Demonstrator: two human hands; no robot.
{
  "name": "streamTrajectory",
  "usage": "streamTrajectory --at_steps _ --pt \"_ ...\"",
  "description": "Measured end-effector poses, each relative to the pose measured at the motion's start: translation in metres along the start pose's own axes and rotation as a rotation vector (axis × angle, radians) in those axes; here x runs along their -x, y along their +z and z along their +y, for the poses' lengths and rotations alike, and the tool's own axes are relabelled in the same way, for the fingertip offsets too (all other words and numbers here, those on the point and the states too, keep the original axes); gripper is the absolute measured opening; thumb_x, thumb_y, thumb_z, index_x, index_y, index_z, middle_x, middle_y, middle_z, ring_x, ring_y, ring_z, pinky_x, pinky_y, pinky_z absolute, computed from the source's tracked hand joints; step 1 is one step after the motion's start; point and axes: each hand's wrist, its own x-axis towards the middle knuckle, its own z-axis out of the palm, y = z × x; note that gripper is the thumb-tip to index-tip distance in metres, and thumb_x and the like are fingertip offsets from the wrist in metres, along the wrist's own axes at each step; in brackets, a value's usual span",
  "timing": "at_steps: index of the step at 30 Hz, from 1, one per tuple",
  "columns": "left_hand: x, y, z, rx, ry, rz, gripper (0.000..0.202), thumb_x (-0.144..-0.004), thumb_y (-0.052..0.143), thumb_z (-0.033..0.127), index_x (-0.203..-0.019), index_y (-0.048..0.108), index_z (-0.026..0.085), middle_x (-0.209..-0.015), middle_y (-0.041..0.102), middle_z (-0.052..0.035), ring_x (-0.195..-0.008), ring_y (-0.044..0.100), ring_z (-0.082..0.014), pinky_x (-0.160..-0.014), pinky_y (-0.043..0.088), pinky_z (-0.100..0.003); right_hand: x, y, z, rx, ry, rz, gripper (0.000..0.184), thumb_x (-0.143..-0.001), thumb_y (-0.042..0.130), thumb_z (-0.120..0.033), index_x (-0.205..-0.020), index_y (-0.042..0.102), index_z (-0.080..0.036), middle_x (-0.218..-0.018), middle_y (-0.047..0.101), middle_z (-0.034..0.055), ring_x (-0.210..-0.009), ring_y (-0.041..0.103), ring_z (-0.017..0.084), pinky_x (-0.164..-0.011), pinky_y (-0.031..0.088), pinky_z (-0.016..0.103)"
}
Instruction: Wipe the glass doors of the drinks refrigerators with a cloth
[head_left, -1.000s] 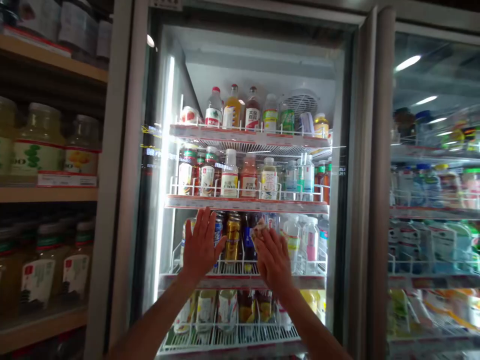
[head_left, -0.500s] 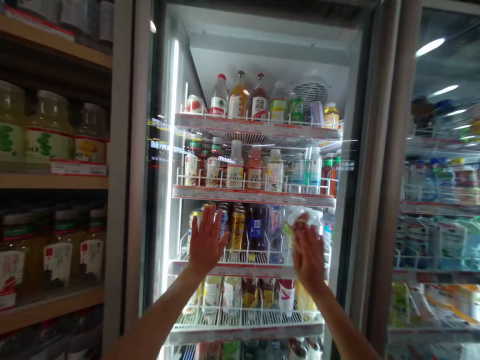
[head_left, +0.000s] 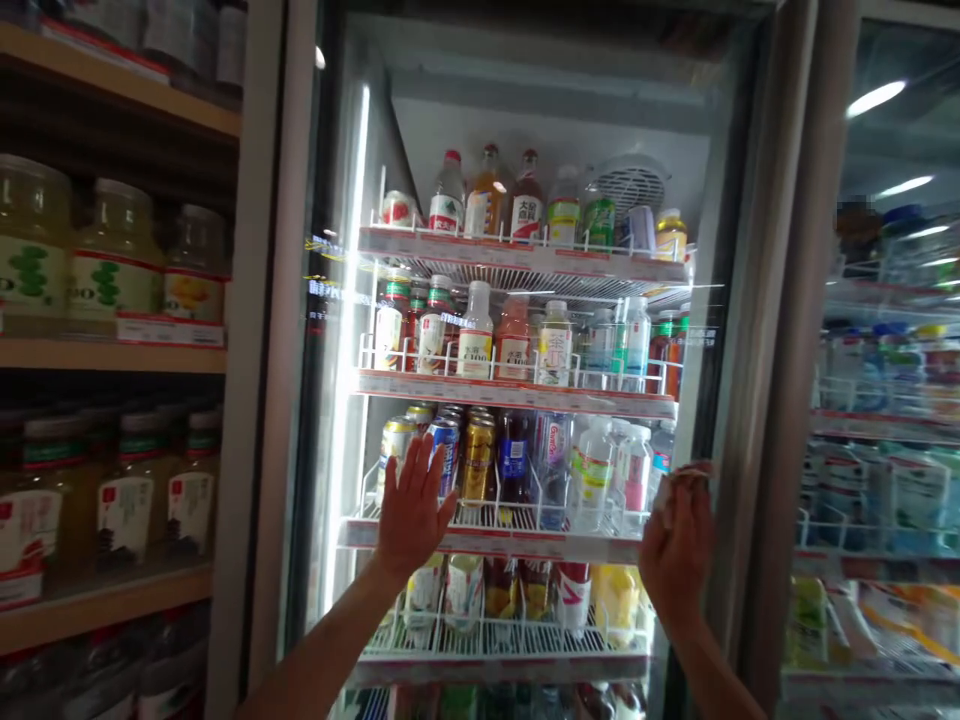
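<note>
A tall glass door (head_left: pixel 337 200) fronts a lit drinks fridge, with bottles and cans showing behind it. My left hand (head_left: pixel 411 510) is flat against the glass with its fingers stretched, in front of the gold can (head_left: pixel 478 455) and its neighbours. Near the door's right edge, my right hand (head_left: pixel 679 565) is closed on a crumpled cloth (head_left: pixel 691 475) and presses it to the glass. The hand covers most of the cloth, so its full shape is hidden.
To the left, wooden shelves (head_left: pixel 112 352) carry jars and bottles, including a large yellowish jar (head_left: pixel 116 255). A metal frame (head_left: pixel 787 300) separates this door from another glass-fronted fridge (head_left: pixel 885 425) on the right. Price strips (head_left: pixel 517 390) run along the shelf fronts.
My right hand has swept rightward and a little down across the glass, from the middle shelf bottles to the door's right edge. My left hand stays in place. The view has shifted slightly.
</note>
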Motion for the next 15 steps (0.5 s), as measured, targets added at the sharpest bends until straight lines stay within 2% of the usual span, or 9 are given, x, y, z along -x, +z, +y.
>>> streamTrajectory --at_steps 2,5,7,8,9,12,13,15 --pt "0.001 0.000 0.000 -0.014 0.002 -0.001 0.067 -0.090 0.041 0.031 -0.146 0.008 0.014 -0.150 0.019 -0.0117 -0.141 0.010 -0.0215 -0.116 0.007 -0.043 0.011 0.000 -0.007 -0.033 0.036 -0.013 0.062 -0.086 0.041 -0.018 -0.145 0.023 -0.018 -0.148 0.028 0.0135 -0.137 0.026 0.030 -0.105 0.033 0.056" --pt "0.001 0.001 0.000 -0.013 -0.011 -0.006 0.068 -0.090 0.040 0.032 -0.147 0.006 0.015 -0.150 0.020 -0.0111 -0.141 0.010 -0.0215 -0.116 0.008 -0.044 0.031 0.000 -0.026 -0.139 -0.249 -0.227 0.062 -0.085 0.041 -0.017 -0.144 0.023 -0.022 -0.146 0.033 0.0082 -0.136 0.029 0.026 -0.106 0.037 0.049" --pt "0.002 0.001 -0.001 -0.001 -0.021 -0.016 0.068 -0.090 0.040 0.032 -0.147 0.007 0.016 -0.149 0.021 -0.0110 -0.141 0.012 -0.0214 -0.116 0.009 -0.044 0.036 -0.003 -0.021 -0.150 -0.391 -0.323 0.061 -0.085 0.042 -0.018 -0.143 0.026 -0.026 -0.143 0.039 0.0045 -0.135 0.033 0.023 -0.106 0.038 0.046" --pt "0.002 0.001 -0.001 0.004 -0.024 -0.020 0.067 -0.090 0.041 0.032 -0.147 0.007 0.017 -0.149 0.022 -0.0111 -0.141 0.012 -0.0215 -0.116 0.009 -0.043 0.034 -0.005 -0.013 -0.131 -0.373 -0.308 0.061 -0.085 0.042 -0.019 -0.143 0.026 -0.027 -0.142 0.040 0.0043 -0.134 0.034 0.023 -0.106 0.038 0.047" --pt "0.002 0.000 -0.001 0.009 -0.023 -0.023 0.068 -0.090 0.041 0.032 -0.147 0.008 0.017 -0.149 0.023 -0.0113 -0.141 0.013 -0.0216 -0.116 0.009 -0.043 0.031 -0.007 -0.003 -0.098 -0.293 -0.252 0.061 -0.085 0.042 -0.019 -0.143 0.025 -0.027 -0.143 0.039 0.0054 -0.134 0.033 0.025 -0.105 0.038 0.049" --pt "0.002 -0.001 -0.001 0.025 -0.017 -0.018 0.067 -0.090 0.042 0.032 -0.147 0.009 0.017 -0.149 0.024 -0.0109 -0.141 0.013 -0.0210 -0.116 0.008 -0.042 0.025 -0.009 0.012 -0.017 0.020 -0.037 0.062 -0.086 0.040 -0.019 -0.145 0.021 -0.021 -0.148 0.028 0.0112 -0.136 0.028 0.030 -0.103 0.037 0.056" --pt "0.001 -0.001 -0.001 0.033 -0.016 -0.014 0.067 -0.090 0.042 0.031 -0.147 0.009 0.017 -0.149 0.024 -0.0107 -0.141 0.012 -0.0207 -0.116 0.008 -0.042 0.027 -0.009 0.008 -0.023 0.061 -0.015 0.062 -0.086 0.040 -0.019 -0.145 0.020 -0.020 -0.148 0.027 0.0122 -0.136 0.027 0.030 -0.103 0.037 0.057" --pt "0.001 0.000 -0.001 0.042 -0.025 -0.009 0.067 -0.090 0.042 0.030 -0.147 0.009 0.017 -0.150 0.023 -0.0101 -0.141 0.012 -0.0203 -0.116 0.007 -0.041 0.036 -0.008 -0.006 -0.080 -0.010 -0.089 0.061 -0.087 0.038 -0.019 -0.145 0.020 -0.019 -0.147 0.031 0.0123 -0.137 0.027 0.029 -0.103 0.037 0.056"
